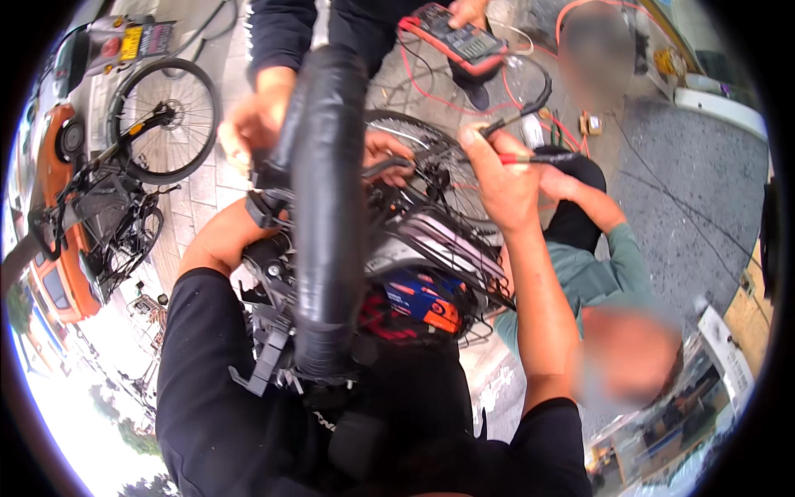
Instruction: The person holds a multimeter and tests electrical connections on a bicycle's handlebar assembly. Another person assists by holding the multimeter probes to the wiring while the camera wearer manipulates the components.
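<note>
My right hand (507, 186) is closed round two multimeter probes, a red probe (517, 158) and a black probe (502, 124), held above the bicycle's rear wheel (460, 170). My left forearm passes behind a long, black, padded tube-like part (330, 215) that stands up in front of me. Past it my left hand (389, 156) shows only in part, its fingers closed on a black cable (385, 167). A red multimeter (464, 40) is held by another person's hand (469, 12) at the top. That person's other hand (248, 128) is beside the tube's left side.
A person in a green shirt (588, 269) sits close at my right. A blue and orange package (426, 298) lies by the black wire rack (455, 240). Red leads (426, 93) loop across the ground. Another bicycle (166, 120) and an orange car (62, 265) stand at left.
</note>
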The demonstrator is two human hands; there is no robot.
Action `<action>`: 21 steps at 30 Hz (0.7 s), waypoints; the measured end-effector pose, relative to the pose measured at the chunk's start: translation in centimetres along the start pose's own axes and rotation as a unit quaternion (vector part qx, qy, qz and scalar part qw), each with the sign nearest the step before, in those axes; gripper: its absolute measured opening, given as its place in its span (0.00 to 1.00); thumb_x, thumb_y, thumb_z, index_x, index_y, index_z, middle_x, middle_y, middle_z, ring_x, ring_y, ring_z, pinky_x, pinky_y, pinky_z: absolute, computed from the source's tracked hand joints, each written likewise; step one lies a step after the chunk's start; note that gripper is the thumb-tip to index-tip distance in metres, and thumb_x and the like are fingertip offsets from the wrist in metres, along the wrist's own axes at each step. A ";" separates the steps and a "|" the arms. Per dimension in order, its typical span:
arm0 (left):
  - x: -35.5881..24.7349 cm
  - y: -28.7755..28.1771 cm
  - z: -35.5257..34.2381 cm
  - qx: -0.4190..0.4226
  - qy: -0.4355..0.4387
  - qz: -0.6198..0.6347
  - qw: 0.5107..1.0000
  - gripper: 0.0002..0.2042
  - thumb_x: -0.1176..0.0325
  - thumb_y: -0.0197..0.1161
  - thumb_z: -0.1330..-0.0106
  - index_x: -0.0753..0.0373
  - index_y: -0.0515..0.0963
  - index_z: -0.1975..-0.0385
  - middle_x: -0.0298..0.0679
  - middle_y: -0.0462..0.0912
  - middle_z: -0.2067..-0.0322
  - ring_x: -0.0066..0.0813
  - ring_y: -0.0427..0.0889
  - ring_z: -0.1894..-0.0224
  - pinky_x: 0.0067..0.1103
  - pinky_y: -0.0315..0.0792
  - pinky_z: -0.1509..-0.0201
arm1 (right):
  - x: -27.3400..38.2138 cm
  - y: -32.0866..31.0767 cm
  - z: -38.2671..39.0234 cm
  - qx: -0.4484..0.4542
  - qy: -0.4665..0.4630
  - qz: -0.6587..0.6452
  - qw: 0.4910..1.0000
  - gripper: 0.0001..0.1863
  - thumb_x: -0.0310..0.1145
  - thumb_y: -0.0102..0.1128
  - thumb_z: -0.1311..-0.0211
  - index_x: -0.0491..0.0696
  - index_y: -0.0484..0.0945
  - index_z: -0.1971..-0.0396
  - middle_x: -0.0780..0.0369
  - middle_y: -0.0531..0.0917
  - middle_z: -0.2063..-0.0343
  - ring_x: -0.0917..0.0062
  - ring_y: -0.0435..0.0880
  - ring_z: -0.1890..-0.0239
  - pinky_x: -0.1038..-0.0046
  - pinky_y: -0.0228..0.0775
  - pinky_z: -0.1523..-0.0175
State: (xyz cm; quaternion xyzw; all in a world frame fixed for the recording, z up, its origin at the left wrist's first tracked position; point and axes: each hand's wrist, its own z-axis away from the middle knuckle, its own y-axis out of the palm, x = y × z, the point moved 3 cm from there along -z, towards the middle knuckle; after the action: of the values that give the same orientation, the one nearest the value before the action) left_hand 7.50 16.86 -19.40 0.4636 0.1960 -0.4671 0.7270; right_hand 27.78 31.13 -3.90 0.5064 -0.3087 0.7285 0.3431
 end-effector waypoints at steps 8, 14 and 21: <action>-3.2 -0.4 -0.7 -0.045 -0.010 -0.182 0.982 0.16 0.66 0.71 0.25 0.70 0.83 0.44 0.40 0.91 0.60 0.26 0.91 0.60 0.21 0.83 0.58 | -1.3 -7.5 7.7 -0.203 0.075 -0.001 0.976 0.09 0.34 0.69 0.24 0.44 0.86 0.63 0.75 0.73 0.79 0.92 0.68 0.76 0.81 0.57 0.72; -1.7 -3.8 -0.4 -0.031 0.011 -0.118 0.992 0.18 0.67 0.68 0.23 0.70 0.80 0.40 0.46 0.89 0.50 0.36 0.90 0.50 0.29 0.85 0.46 | -2.4 -6.9 11.7 -0.241 0.152 0.006 0.959 0.11 0.36 0.68 0.23 0.43 0.85 0.63 0.72 0.76 0.77 0.91 0.69 0.74 0.82 0.59 0.70; -1.9 -3.7 -0.4 -0.054 -0.018 0.041 0.998 0.16 0.69 0.70 0.25 0.67 0.82 0.42 0.44 0.90 0.52 0.32 0.93 0.59 0.29 0.91 0.50 | -0.9 -4.5 13.5 -0.244 0.068 0.106 0.961 0.09 0.31 0.65 0.22 0.39 0.85 0.58 0.67 0.81 0.71 0.88 0.72 0.68 0.79 0.66 0.63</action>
State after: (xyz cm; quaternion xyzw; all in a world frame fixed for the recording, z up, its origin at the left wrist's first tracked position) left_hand 3.44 17.68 -20.09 0.4231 0.1884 -0.4340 0.7727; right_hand 38.78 22.83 -0.31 0.3205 -0.5049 0.6959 0.3977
